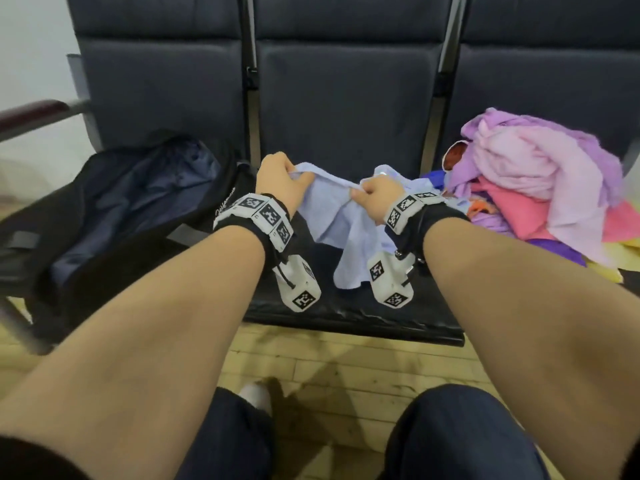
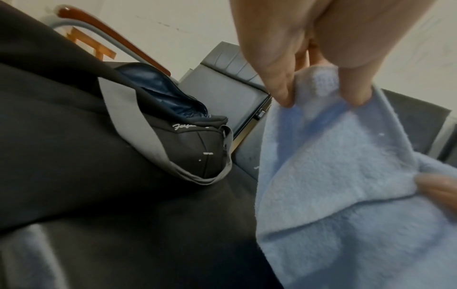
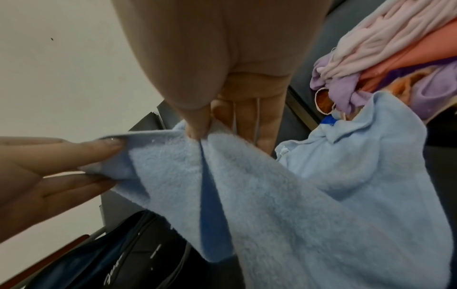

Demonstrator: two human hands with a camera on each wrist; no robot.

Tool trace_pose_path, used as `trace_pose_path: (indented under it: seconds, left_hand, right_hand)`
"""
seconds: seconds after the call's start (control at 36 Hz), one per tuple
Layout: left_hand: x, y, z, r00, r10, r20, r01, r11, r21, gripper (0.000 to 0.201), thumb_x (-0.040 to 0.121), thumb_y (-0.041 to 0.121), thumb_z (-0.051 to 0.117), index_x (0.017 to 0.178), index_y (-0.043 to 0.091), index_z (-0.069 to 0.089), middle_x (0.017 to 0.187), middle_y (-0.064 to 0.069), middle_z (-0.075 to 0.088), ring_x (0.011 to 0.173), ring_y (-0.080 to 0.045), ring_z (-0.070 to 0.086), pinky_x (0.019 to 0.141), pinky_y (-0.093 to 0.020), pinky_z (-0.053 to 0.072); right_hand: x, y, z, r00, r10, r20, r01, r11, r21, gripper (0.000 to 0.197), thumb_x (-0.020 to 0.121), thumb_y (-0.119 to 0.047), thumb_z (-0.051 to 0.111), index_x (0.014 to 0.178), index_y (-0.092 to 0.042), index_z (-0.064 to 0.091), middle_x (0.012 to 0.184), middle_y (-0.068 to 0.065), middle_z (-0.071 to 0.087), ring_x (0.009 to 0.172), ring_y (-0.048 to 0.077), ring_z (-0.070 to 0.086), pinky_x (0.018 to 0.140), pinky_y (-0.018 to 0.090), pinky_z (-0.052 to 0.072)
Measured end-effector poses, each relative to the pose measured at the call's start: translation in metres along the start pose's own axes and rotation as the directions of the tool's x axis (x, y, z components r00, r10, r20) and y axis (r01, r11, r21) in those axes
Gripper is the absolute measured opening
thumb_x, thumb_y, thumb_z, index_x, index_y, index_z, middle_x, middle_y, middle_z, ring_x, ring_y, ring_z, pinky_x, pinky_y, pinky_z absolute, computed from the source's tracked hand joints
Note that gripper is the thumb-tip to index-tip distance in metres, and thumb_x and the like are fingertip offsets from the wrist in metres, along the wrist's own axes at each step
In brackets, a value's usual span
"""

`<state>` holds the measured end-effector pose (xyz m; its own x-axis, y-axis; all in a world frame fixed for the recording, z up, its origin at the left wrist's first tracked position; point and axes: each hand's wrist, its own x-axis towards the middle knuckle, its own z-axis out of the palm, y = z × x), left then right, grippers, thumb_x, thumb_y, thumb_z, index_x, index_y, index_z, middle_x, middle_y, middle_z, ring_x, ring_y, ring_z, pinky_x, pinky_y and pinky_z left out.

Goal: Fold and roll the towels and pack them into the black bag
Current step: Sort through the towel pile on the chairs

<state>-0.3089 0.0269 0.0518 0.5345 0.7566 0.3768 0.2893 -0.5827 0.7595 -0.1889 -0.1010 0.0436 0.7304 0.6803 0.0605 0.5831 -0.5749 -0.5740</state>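
Pale blue terry towel is hanging between your two hands above the dark vinyl middle seat of the bench, its lower folds draping down onto the seat cushion. Your left hand is pinching one spot on the towel's top edge, thumb and fingers curled closed on the cloth; in the left wrist view the fingertips are squeezing a small tuck of the blue pile. Your right hand is gripping the same edge just beside the left hand, fingers curled round a gathered bit of fabric; in the right wrist view the thumb is pressing the towel against the fingers behind it, and the left hand is showing at the frame's left side, holding the edge. Between the two grips the edge is running short and nearly taut. You are working with the open black fabric bag, with dark blue lining, lying on the seat to your left, mouth facing up, near the left hand but apart from the towel. Loose pile of lilac, pink, coral and yellow towels is sitting on the seat to your right, just beside the blue towel's far end. Both wrists are carrying white marker-tagged camera units.
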Motion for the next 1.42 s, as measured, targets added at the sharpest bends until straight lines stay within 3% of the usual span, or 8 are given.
trace_pose_path:
  seconds: [0.44,0.64,0.78,0.89,1.0,1.17,1.31,1.42]
  left_hand:
    - [-0.037,-0.071,0.047,0.940,-0.196,0.280,0.311,0.828,-0.466,0.040,0.088,0.034,0.067,0.066,0.005,0.051,0.078,-0.015,0.058,0.074,-0.020,0.054,0.079,-0.040,0.052]
    - [-0.036,-0.056,0.047,0.945,-0.130,0.302,0.289,0.764,-0.577,0.035,0.087,0.029,0.071,0.072,-0.001,0.060,0.078,-0.015,0.059,0.074,-0.013,0.055,0.073,-0.020,0.049]
    - [-0.044,-0.049,0.043,0.929,-0.024,0.369,0.239,0.802,-0.548,0.054,0.084,0.039,0.067,0.078,-0.015,0.061,0.088,-0.030,0.064,0.088,-0.030,0.063,0.096,-0.039,0.048]
    - [-0.042,-0.047,0.042,0.926,0.021,0.377,0.121,0.930,-0.347,0.008,0.087,0.012,0.063,0.093,0.011,0.068,0.097,-0.006,0.068,0.092,-0.014,0.062,0.089,-0.028,0.051]
    - [-0.039,-0.054,0.044,0.891,0.133,0.434,-0.098,0.990,-0.101,0.023,0.075,-0.003,0.061,0.092,0.012,0.062,0.089,-0.004,0.060,0.085,-0.020,0.058,0.071,-0.026,0.045]
    - [-0.045,-0.058,0.053,0.913,0.053,0.404,-0.191,0.932,0.308,0.017,0.088,0.035,0.062,0.078,0.022,0.057,0.093,-0.004,0.065,0.104,-0.028,0.055,0.094,-0.039,0.032]
    - [-0.037,-0.074,0.058,0.942,-0.144,0.302,0.094,0.980,0.176,0.038,0.093,0.050,0.052,0.066,0.024,0.052,0.079,-0.001,0.059,0.092,-0.026,0.052,0.094,-0.042,0.036]
    - [-0.032,-0.075,0.058,0.961,-0.175,0.215,0.213,0.962,-0.170,0.039,0.092,0.027,0.060,0.060,0.017,0.041,0.059,0.000,0.042,0.067,-0.022,0.043,0.061,-0.032,0.037]
  right_hand:
    - [0.003,0.024,0.056,0.949,0.221,-0.226,-0.182,0.967,0.181,0.017,0.090,-0.004,0.051,0.094,-0.018,0.060,0.090,0.000,0.057,0.101,0.020,0.056,0.071,0.014,0.037]
    - [-0.024,0.013,0.072,0.994,0.003,0.113,-0.041,0.942,0.334,0.048,0.082,0.002,0.057,0.127,-0.013,0.052,0.115,-0.002,0.056,0.103,0.008,0.050,0.070,0.011,0.040]
    - [-0.029,0.015,0.074,0.989,-0.144,0.027,0.137,0.975,0.176,0.009,0.086,-0.009,0.059,0.080,-0.004,0.058,0.067,0.002,0.049,0.065,0.011,0.045,0.063,0.027,0.036]
    - [-0.026,0.030,0.060,0.980,-0.102,-0.171,0.122,0.986,0.113,0.021,0.089,-0.009,0.053,0.070,0.000,0.056,0.066,0.014,0.048,0.067,0.021,0.042,0.063,0.032,0.033]
    - [-0.036,0.036,0.049,0.967,-0.129,-0.220,0.166,0.973,0.162,0.027,0.092,-0.015,0.057,0.074,0.006,0.062,0.068,0.022,0.056,0.066,0.030,0.046,0.064,0.037,0.041]
    - [-0.048,0.017,0.027,0.949,-0.117,-0.293,0.237,0.877,0.418,0.008,0.094,-0.015,0.055,0.093,-0.012,0.063,0.075,-0.009,0.056,0.068,-0.001,0.051,0.063,0.007,0.039]
    - [-0.053,0.009,0.010,0.944,0.004,-0.330,0.258,0.614,0.746,0.009,0.094,-0.019,0.054,0.085,-0.021,0.057,0.086,-0.002,0.060,0.084,0.011,0.057,0.080,0.033,0.049]
    - [-0.044,0.017,0.011,0.921,0.197,-0.338,0.211,0.478,0.853,0.008,0.088,-0.030,0.059,0.084,-0.024,0.057,0.087,0.000,0.059,0.089,0.017,0.057,0.087,0.041,0.050]
